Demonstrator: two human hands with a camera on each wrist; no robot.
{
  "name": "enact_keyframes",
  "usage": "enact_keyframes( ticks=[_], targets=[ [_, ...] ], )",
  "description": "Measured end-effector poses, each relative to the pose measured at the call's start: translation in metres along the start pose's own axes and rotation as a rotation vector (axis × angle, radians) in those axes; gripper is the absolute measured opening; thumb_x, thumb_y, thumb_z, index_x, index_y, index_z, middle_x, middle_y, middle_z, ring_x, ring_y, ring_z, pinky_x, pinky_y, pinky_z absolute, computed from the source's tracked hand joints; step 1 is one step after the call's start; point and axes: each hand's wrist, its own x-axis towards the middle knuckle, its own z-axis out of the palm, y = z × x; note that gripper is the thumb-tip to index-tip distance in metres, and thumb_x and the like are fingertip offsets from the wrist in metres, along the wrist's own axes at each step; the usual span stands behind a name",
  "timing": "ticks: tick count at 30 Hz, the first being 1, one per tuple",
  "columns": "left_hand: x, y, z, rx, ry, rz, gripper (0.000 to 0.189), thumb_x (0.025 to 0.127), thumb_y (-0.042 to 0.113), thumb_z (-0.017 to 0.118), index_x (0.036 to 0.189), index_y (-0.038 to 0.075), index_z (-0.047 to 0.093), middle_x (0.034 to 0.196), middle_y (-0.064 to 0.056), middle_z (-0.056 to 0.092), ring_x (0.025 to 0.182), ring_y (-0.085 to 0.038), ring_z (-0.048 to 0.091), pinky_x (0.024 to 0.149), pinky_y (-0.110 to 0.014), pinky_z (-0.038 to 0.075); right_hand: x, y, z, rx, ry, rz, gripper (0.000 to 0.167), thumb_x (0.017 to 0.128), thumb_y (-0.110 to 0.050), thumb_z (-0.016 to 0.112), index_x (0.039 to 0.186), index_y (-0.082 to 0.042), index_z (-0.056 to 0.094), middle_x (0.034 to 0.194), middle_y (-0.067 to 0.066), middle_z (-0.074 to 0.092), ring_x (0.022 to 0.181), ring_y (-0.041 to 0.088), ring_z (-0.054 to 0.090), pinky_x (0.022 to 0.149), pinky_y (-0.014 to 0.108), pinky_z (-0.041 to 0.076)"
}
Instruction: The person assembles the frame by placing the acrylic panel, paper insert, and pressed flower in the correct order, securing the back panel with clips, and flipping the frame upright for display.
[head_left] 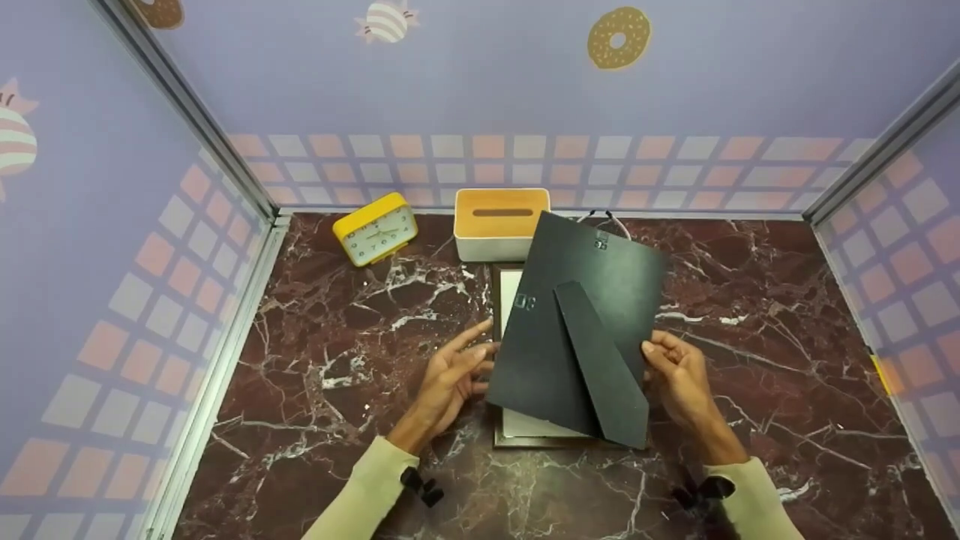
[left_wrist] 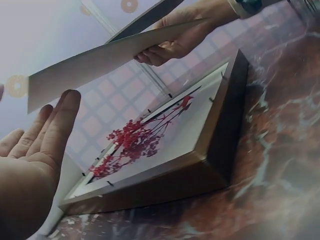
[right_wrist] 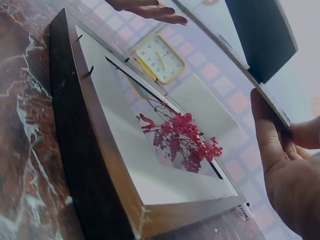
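Right now, the flat black rectangular backing board slants in the air above a brown-edged rectangular picture frame, with a visible gap between the two from either wrist. From where I stand, the frame lies on the dark red, white-veined marble tabletop, which spreads out on both sides. Behind are a white tissue box with a tan slotted lid and, farther left, a yellow alarm clock; the board's top corner overlaps the box in the head view.

The person's right hand pinches the board's right edge, thumb on the black face. The left hand is spread beside the opposite edge, fingers extended and gripping nothing; whether its fingertips touch the board, I can't tell.

A long black support leg stands out from the board's back, and two small metal hangers sit near its edges. Inside the frame, red flower sprigs show against white; printed, real or reflected, I can't say. Little dark tabs line its rim.

From above, the board hides most of the frame's inside, and also something looped and pale beside the box.
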Motion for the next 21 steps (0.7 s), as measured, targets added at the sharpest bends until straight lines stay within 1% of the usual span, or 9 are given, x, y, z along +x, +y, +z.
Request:
enact_keyframes(
  ticks=[3,4,7,9,12,15,18,21],
  targets=[
    [0.005,0.005,0.004,0.085,0.008,-0.027,0.070,0.110,0.003,0.060,0.172,-0.002,0.029,0.146,-0.028,0.062,0.094,-0.014,0.076,0.076,-0.031,0.068,0.001,-0.001,-0.002,-0.055,-0.012,0.013,0.010,0.108,0.008,0.059,0.106,0.004,0.068,0.080,0.000,0.071,0.061,0.008,0.062,0.054,0.020,0.054],
    [0.007,0.006,0.005,0.123,0.012,-0.035,0.072,0.109,0.002,0.061,0.173,0.001,0.028,0.145,-0.030,0.061,0.091,-0.012,0.075,0.073,-0.030,0.068,0.001,-0.002,-0.002,-0.071,-0.015,0.018,0.010,0.107,0.008,0.060,0.106,0.004,0.068,0.079,0.000,0.070,0.060,0.008,0.062,0.052,0.020,0.053],
    [0.010,0.006,0.009,0.227,0.013,-0.057,0.083,0.104,0.000,0.068,0.175,0.008,0.027,0.145,-0.032,0.059,0.086,-0.009,0.072,0.066,-0.026,0.066,0.002,-0.001,-0.003,-0.121,-0.024,0.032,0.009,0.107,0.008,0.060,0.109,0.008,0.068,0.078,0.001,0.069,0.060,0.009,0.060,0.049,0.021,0.049],
    [0.011,0.005,0.012,0.268,0.000,-0.071,0.088,0.102,-0.003,0.070,0.176,0.010,0.025,0.144,-0.034,0.061,0.084,-0.010,0.072,0.062,-0.025,0.065,0.003,0.000,-0.003,-0.146,-0.028,0.046,0.010,0.107,0.008,0.059,0.111,0.012,0.067,0.077,0.002,0.068,0.059,0.009,0.058,0.047,0.021,0.047],
    [0.013,0.000,0.014,0.297,-0.002,-0.080,0.089,0.100,-0.008,0.069,0.176,0.012,0.027,0.143,-0.032,0.065,0.084,-0.014,0.075,0.059,-0.024,0.063,0.003,0.002,-0.004,-0.173,-0.035,0.079,0.016,0.109,0.005,0.059,0.117,0.017,0.066,0.077,0.004,0.068,0.060,0.011,0.059,0.048,0.022,0.047],
    [0.015,-0.005,0.016,0.307,0.014,-0.076,0.086,0.099,-0.011,0.067,0.175,0.012,0.032,0.142,-0.030,0.068,0.084,-0.015,0.078,0.057,-0.022,0.061,0.004,0.004,-0.004,-0.180,-0.037,0.121,0.022,0.110,0.001,0.060,0.124,0.018,0.065,0.080,0.006,0.072,0.062,0.012,0.063,0.050,0.023,0.050],
    [0.014,-0.010,0.017,0.300,0.051,-0.077,0.085,0.098,-0.012,0.067,0.173,0.011,0.034,0.144,-0.030,0.067,0.079,-0.012,0.075,0.054,-0.020,0.059,0.004,0.005,-0.004,-0.172,-0.013,0.140,0.027,0.111,-0.002,0.061,0.131,0.016,0.065,0.081,0.005,0.074,0.057,0.009,0.057,0.046,0.021,0.044],
    [0.014,-0.013,0.018,0.247,0.083,-0.093,0.085,0.099,-0.011,0.067,0.174,0.010,0.032,0.152,-0.034,0.059,0.071,-0.008,0.068,0.054,-0.019,0.057,0.004,0.005,-0.003,-0.157,0.025,0.117,0.033,0.110,-0.001,0.063,0.140,0.014,0.062,0.082,0.001,0.072,0.055,0.005,0.048,0.048,0.019,0.036]
  ],
)
